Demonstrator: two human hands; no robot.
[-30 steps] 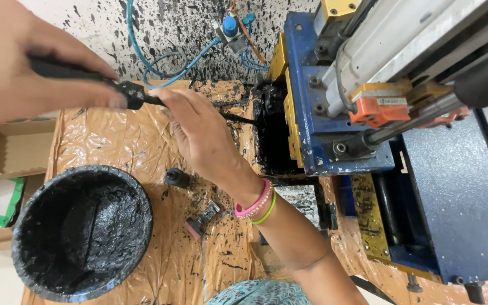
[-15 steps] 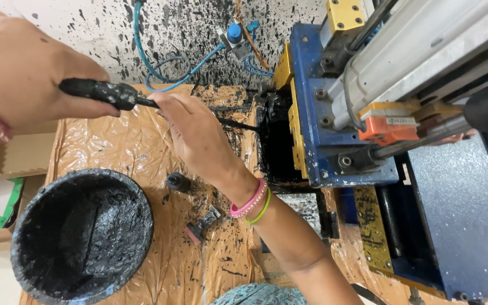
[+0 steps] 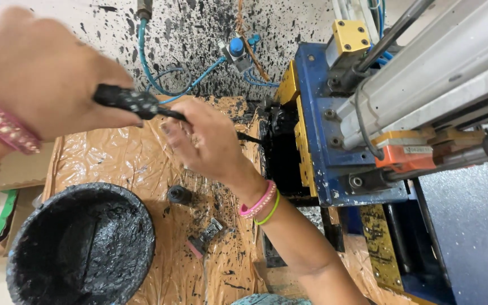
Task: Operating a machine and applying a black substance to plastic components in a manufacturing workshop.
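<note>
My left hand (image 3: 40,85) at the upper left is closed around the ink-caked black handle of a long thin tool (image 3: 125,100). The tool's shaft runs right, past my right hand (image 3: 210,141), to the ink-blackened block (image 3: 278,152) on the left face of a blue and yellow machine (image 3: 317,113). My right hand, with pink and green bangles on its wrist, lies over the shaft near its tip, fingers curled on it. How tightly it grips is hidden.
A black bowl (image 3: 80,248) coated in black ink sits at the lower left on crumpled brown plastic sheet (image 3: 120,164). A small black cap (image 3: 179,195) and a metal clip (image 3: 207,234) lie beside it. Blue tubes (image 3: 153,73) hang on the ink-spattered wall. A cardboard box (image 3: 7,175) stands left.
My left hand has shifted right and a little down with the tool handle, and the view has tilted. My right hand stays on the shaft by the machine.
</note>
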